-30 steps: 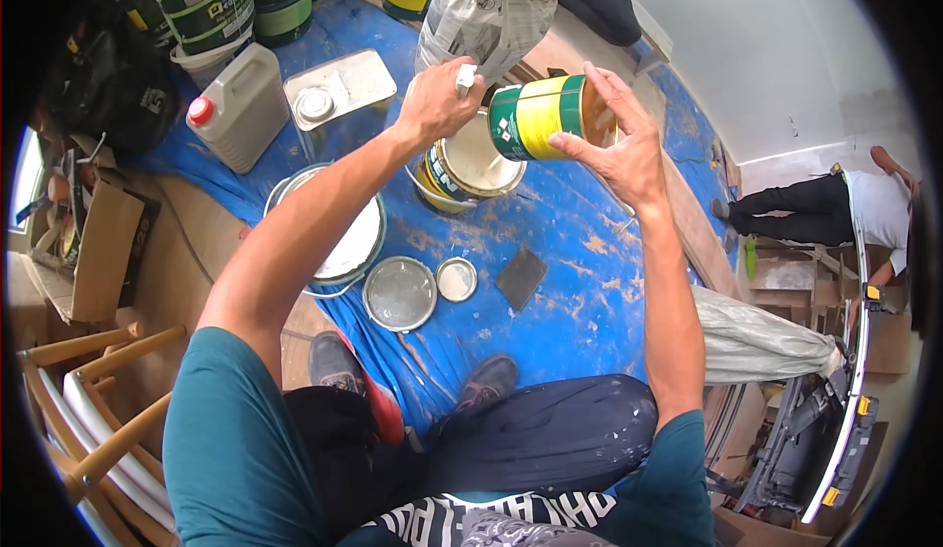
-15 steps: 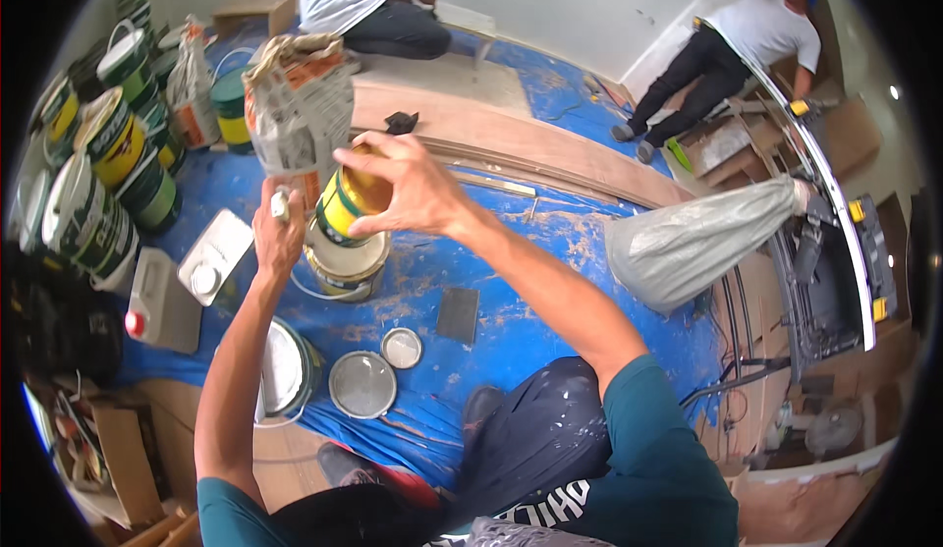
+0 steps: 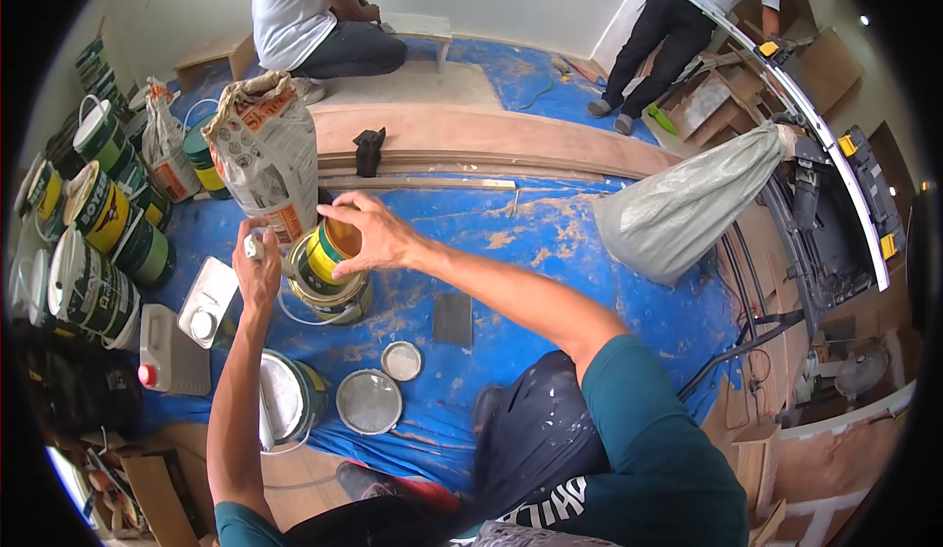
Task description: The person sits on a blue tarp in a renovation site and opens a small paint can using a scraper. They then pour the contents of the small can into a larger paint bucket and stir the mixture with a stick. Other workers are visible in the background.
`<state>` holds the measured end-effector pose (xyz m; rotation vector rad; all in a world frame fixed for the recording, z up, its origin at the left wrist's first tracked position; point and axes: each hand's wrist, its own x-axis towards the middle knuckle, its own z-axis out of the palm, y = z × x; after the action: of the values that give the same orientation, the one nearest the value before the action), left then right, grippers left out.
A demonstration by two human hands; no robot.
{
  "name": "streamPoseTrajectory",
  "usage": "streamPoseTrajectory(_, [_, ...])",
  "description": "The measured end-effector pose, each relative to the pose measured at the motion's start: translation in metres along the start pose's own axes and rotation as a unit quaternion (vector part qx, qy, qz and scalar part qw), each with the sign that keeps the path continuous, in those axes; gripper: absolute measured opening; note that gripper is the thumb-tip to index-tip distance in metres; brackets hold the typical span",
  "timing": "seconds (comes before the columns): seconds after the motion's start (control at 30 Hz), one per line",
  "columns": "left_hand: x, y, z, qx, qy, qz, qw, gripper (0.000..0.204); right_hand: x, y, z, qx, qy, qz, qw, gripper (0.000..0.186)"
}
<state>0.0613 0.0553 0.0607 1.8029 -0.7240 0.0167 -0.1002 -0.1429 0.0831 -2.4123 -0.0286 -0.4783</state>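
Observation:
My right hand [image 3: 385, 236] grips a small yellow and green paint can [image 3: 321, 260] around its upper part, fingers spread across it. The can is tilted over a larger paint tin [image 3: 346, 305] with a wire handle, standing on the blue sheet. Beside it, my left hand [image 3: 257, 267] is closed around a tool with a white handle end [image 3: 254, 246]; the rest of this tool is hidden. Just behind my hands stands a tall paper sack [image 3: 257, 159]. Nearer to me sits a bucket of white material [image 3: 282, 397], with a small lid [image 3: 402, 360] and a larger lid [image 3: 369, 402] alongside.
Several paint pails [image 3: 93, 277] crowd the left side, near a grey jug [image 3: 172, 351] and a white jug [image 3: 208, 301]. Wooden boards [image 3: 471, 135] lie across the back. A filled grey bag [image 3: 678, 208] lies at right. Two other people are at the back.
The view has shifted, so the background sits further left. My right hand has lowered the small can closer to the larger tin. My left hand still holds the white-handled tool.

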Motion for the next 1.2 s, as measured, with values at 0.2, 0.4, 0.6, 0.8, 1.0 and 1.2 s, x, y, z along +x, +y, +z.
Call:
streamPoseTrajectory(0.2, [0.006, -0.003, 0.014, 0.004, -0.004, 0.016, 1.0, 0.017, -0.011, 0.018, -0.002, 0.015, -0.023, 0.047, 0.999, 0.106])
streamPoseTrajectory(0.4, [0.006, -0.003, 0.014, -0.004, -0.009, -0.001, 1.0, 0.022, -0.009, 0.013, -0.003, -0.007, -0.045, 0.076, 0.996, 0.102])
streamPoseTrajectory(0.6, [0.009, -0.012, 0.012, -0.019, -0.02, 0.025, 0.999, 0.023, -0.005, 0.014, -0.009, 0.002, -0.052, 0.081, 0.995, 0.104])
streamPoseTrajectory(0.8, [0.008, -0.013, 0.014, -0.043, -0.024, 0.017, 0.999, 0.02, -0.01, 0.015, -0.019, -0.001, -0.036, 0.073, 0.997, 0.105])
streamPoseTrajectory(1.0, [0.008, -0.009, 0.01, -0.036, -0.023, 0.027, 0.999, 0.014, -0.015, 0.014, -0.015, -0.016, -0.025, 0.075, 0.997, 0.099])
streamPoseTrajectory(1.2, [0.006, -0.003, 0.008, -0.022, -0.018, 0.067, 0.997, 0.015, -0.017, 0.014, -0.015, -0.011, -0.037, 0.063, 0.997, 0.098])
